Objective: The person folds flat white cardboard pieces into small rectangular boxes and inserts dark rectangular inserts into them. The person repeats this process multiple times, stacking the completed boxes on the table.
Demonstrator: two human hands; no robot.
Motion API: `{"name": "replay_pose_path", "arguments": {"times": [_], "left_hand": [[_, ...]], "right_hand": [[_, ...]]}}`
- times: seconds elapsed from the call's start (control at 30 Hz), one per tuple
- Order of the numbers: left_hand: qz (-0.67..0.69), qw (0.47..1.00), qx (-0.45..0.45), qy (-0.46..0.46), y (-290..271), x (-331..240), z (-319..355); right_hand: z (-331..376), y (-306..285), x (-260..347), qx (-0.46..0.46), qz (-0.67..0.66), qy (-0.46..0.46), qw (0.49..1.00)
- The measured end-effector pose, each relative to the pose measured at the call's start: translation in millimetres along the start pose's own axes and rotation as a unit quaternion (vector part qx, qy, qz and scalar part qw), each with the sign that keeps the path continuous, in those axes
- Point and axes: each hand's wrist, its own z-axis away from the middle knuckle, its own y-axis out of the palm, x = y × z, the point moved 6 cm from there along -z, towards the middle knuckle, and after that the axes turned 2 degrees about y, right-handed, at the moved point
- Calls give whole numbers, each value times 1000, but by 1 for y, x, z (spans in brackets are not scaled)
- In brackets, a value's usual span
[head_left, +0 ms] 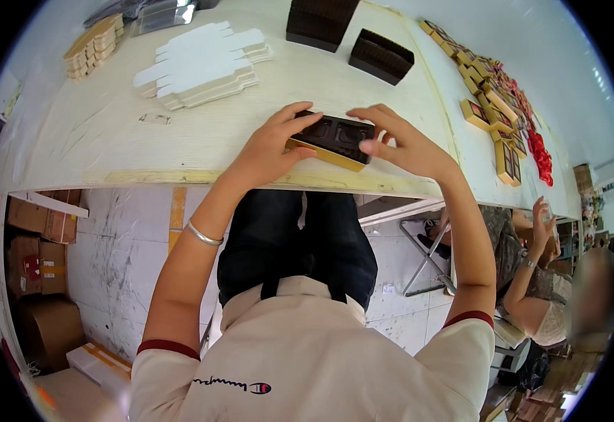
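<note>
Near the table's front edge lies a small oblong gold box [328, 159], with a black plastic tray [334, 135] with moulded hollows in its top. My left hand [279, 139] grips the left end, its fingers over the tray's far left corner and its thumb along the box's near side. At the other end my right hand [407, 144] curves round the tray, index finger at the far edge and thumb at the right end. The tray's two ends are partly hidden by my fingers.
Flat white card blanks [201, 63] are stacked ahead on the left, beside pale wavy-edged pieces [94, 46]. Stacks of black trays [382, 56] stand farther ahead. Gold boxes [508, 162] and red ribbon [540, 158] lie on the right. Another person's hand [542, 219] is at far right.
</note>
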Motion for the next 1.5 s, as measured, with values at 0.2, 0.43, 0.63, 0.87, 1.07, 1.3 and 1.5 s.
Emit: {"name": "replay_pose_path", "arguments": {"times": [0.2, 0.43, 0.63, 0.87, 1.07, 1.3, 1.5], "left_hand": [[-90, 994, 18, 54, 36, -20, -12], [-226, 973, -14, 52, 63, -29, -24], [-236, 971, 12, 47, 75, -32, -33], [-121, 982, 115, 86, 66, -14, -69], [-156, 974, 146, 76, 65, -15, -81], [-364, 913, 153, 104, 73, -46, -72], [-236, 944, 227, 47, 70, -10, -99]], "right_hand": [[45, 2, -28, -79, -18, -77, 994], [50, 8, -21, -183, 219, -171, 943], [48, 1, -67, -12, -167, -7, 986], [24, -20, -43, -9, 50, -207, 977], [30, -5, -47, -20, 280, -190, 941], [53, -2, -58, -194, 80, -61, 976], [32, 9, -83, -272, -74, -59, 958]]}}
